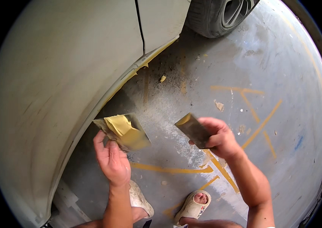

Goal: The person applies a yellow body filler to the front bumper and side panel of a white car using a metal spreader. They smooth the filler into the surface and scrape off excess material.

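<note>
My left hand (114,161) is closed on the near edge of a flat mixing plate (141,130), thumb on top. Thick yellow body filler (121,126) lies in a smeared heap across the plate. To the right, my right hand (221,136) grips a dark, flat putty spreader (195,131) between thumb and fingers. A little yellow filler coats the spreader's far left edge. Plate and spreader are apart, both held above the floor. Along the lower sill (130,72) of a pale car body (65,68), beyond the plate, runs a ragged strip of yellow filler.
A car wheel (221,17) stands at the top right. The grey floor (298,114) carries worn yellow painted lines. Dried bits of filler (162,78) and a beige scrap (219,105) lie on it. My feet in white clogs (192,207) are at the bottom.
</note>
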The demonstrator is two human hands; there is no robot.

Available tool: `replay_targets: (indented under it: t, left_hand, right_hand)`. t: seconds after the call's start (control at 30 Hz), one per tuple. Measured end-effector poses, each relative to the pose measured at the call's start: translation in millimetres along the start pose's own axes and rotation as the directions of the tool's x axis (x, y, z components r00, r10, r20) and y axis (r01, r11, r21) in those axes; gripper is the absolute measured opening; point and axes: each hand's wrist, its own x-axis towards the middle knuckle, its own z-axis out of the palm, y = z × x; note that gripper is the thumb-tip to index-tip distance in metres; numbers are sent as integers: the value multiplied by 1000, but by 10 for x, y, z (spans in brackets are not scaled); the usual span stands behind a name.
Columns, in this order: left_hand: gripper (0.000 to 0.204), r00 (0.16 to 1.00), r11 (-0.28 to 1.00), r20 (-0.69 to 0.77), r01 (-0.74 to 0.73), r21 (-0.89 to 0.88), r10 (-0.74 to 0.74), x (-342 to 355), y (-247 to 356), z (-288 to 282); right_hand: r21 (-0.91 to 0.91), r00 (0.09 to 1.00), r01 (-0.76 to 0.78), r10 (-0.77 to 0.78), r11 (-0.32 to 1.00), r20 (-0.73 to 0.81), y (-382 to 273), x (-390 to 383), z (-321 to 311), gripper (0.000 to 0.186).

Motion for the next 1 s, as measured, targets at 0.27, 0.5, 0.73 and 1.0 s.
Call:
replay_targets:
  t: [0.27,0.5,0.73,1.0]
  left_hand:
    - [39,794,734,527,547,-403,-302,77,-243,187]
    - [43,832,719,497,500,-482,-245,366,-313,300]
    - [39,837,699,485,505,-507,-253,428,-378,274]
    - [41,837,691,497,498,-524,-228,471,-356,301]
  right_hand:
    - [-911,704,409,-653,53,278,-268,520,400,58]
    - [-823,470,276,-677,-497,566,-174,1041,831,47]
    - [-840,479,223,-695,-495,536,-158,1161,895,46]
    - [-834,509,246,-667,-494,545,-223,1170,892,42]
